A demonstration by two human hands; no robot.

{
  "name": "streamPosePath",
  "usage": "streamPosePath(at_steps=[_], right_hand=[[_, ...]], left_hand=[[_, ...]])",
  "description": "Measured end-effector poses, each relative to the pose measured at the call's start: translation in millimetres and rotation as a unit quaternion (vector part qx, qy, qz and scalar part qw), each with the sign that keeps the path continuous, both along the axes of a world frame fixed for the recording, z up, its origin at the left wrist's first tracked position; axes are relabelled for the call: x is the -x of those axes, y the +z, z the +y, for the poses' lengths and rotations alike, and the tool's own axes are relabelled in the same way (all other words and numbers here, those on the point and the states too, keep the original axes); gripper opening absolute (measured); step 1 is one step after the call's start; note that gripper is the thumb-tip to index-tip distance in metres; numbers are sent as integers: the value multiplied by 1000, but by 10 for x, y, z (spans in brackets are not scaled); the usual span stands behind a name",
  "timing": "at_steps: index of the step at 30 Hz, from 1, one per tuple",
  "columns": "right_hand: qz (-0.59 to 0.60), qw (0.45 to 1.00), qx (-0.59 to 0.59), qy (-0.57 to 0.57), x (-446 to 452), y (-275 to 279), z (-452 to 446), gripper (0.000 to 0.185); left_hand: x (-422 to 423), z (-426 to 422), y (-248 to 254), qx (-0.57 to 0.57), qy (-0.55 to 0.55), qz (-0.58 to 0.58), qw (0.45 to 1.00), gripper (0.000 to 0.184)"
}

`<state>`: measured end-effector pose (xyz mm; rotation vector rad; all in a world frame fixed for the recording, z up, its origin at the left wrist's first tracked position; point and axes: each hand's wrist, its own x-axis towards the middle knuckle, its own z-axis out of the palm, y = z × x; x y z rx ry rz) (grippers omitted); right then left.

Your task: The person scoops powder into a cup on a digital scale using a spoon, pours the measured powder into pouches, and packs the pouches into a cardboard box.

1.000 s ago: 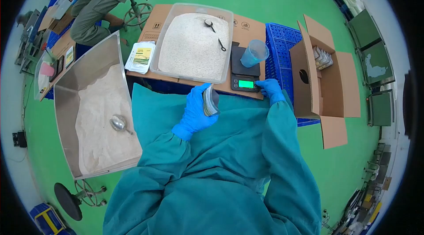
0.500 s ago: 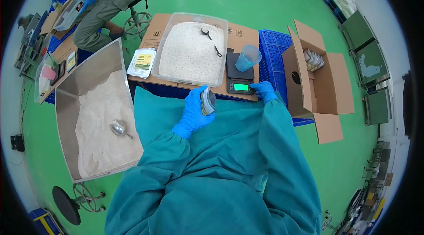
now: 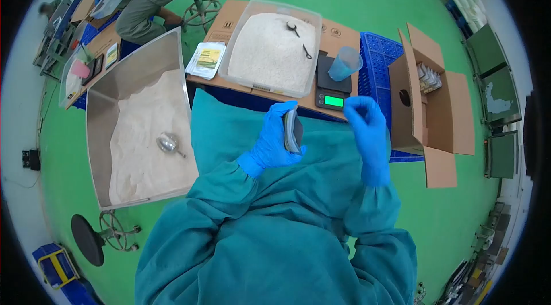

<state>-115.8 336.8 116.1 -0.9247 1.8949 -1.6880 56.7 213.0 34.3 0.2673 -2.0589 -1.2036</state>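
Note:
My left hand, in a blue glove, is wrapped round a small pouch with a silvery-grey inside and its mouth parted. My right hand, also gloved in blue, is raised just right of the pouch. Its fingertips are drawn together in a pinch; whether anything is between them I cannot make out. Beyond it, a black digital scale with a lit green display carries a translucent blue cup. A clear plastic tub holds pale powder, with a black scoop partly sunk in it.
A stack of flat pouches lies left of the tub on cardboard. At left, a large metal bin contains powder and a metal scoop. A carton with packets stands right beside a blue crate. Another person sits upper left.
My right hand has left the scale's front edge and risen towards the pouch. My left hand has turned the pouch more upright, its mouth now showing. The whole view has shifted slightly.

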Motion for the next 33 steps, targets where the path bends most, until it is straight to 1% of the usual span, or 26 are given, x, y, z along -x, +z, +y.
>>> streamPosePath(at_steps=[1,2,3,5,6,7,8,9,10,11,12,14,15,16,18,20,21,23,24,26,27,29,30,31,32,33], right_hand=[[134,987,32,84,-191,214,112,18],[266,948,63,165,-318,401,205,23],[264,949,61,163,-409,546,263,23],[439,854,27,280,-526,734,371,29],[438,854,26,279,-538,758,417,29],[459,834,-8,307,-544,778,457,29],[481,810,-41,333,-544,790,487,29],[484,808,-40,333,-524,792,519,29],[454,813,-56,359,-493,779,559,28],[422,818,-72,384,-477,755,591,27],[423,819,-71,382,-493,729,605,27],[406,787,-100,455,-548,641,651,28],[406,788,-101,452,-564,494,734,28],[392,803,-111,435,-590,267,844,32],[378,818,-119,417,-613,6,934,36],[413,819,-66,393,-627,-125,914,30],[414,819,-65,392,-638,-189,879,30],[408,839,44,357,-637,-304,796,19],[412,838,46,355,-637,-401,818,19],[457,816,-49,350,-665,-564,905,17],[462,814,-45,350,-657,-433,833,17],[492,784,-56,375,-666,-66,667,13],[561,755,-88,328,-683,-59,662,12],[565,752,-85,329,-656,-38,605,12],[564,752,-84,331,-617,-12,541,13],[564,751,-84,333,-581,31,463,14]], left_hand=[[-39,39,65,-2,1,-4,1000,85],[-69,84,123,-25,-43,-1,999,85],[-99,133,187,-48,-87,2,995,85],[-180,216,334,-30,-98,-22,994,86],[-214,251,404,-54,-137,-50,988,85],[-249,283,463,-77,-175,-78,978,85],[-279,300,512,-77,-175,-78,978,85],[-300,304,559,-23,-185,-93,978,83],[-311,317,603,30,-194,-109,974,81],[-326,352,651,31,-195,-109,974,81],[-348,398,697,26,-207,-132,969,80],[-375,495,719,22,-221,-155,963,79],[-384,543,718,50,-220,-189,956,78],[-385,572,719,78,-218,-222,947,77],[-399,562,675,84,-222,-223,945,77],[-426,526,634,91,-224,-225,944,77],[-439,515,621,83,-230,-230,942,76],[-433,508,596,78,-236,-232,940,75],[-427,498,590,79,-226,-228,944,75],[-426,489,564,83,-211,-221,948,75],[-425,494,543,70,-212,-219,950,74],[-416,474,459,62,-207,-213,953,73],[-405,452,438,55,-204,-185,960,72],[-399,420,418,47,-201,-157,966,70],[-378,355,397,49,-195,-158,967,65],[-351,300,406,50,-190,-154,968,65]])
